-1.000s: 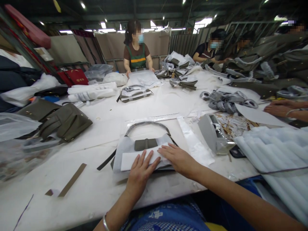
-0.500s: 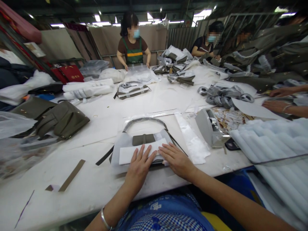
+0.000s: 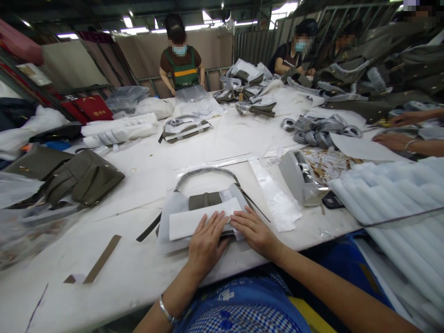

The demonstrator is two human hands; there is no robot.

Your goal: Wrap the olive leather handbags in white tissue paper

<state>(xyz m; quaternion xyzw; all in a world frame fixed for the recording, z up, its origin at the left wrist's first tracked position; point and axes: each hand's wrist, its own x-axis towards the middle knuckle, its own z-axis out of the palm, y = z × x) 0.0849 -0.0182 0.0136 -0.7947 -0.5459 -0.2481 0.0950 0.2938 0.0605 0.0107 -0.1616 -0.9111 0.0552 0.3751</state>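
Observation:
An olive-grey handbag [image 3: 204,200] lies flat before me, its wrapped handle [image 3: 204,171] arched away from me. Thin white tissue [image 3: 165,215] covers part of the bag. Across its lower front rests a white padding strip [image 3: 189,223]. My left hand [image 3: 207,240] lies on the strip's middle with fingers stretched out. Flat on its right end is my right hand [image 3: 255,231], fingers extended and close to the left fingertips. Neither hand grasps anything. A dark strap [image 3: 149,227] sticks out at the bag's left.
Left lie a brown strip [image 3: 102,259] and olive bags [image 3: 85,178]. To the right are a white plastic sheet [image 3: 275,194], a grey tape dispenser [image 3: 300,178], a phone [image 3: 333,200] and stacked white foam [image 3: 391,199]. Co-workers, one in a green apron [image 3: 183,69], stand across the white table [image 3: 222,138].
My left hand's fingers have drawn closer together and shifted slightly on the strip. The right hand stays nearly in place. The view has tilted a little, and the aproned co-worker's head has turned down.

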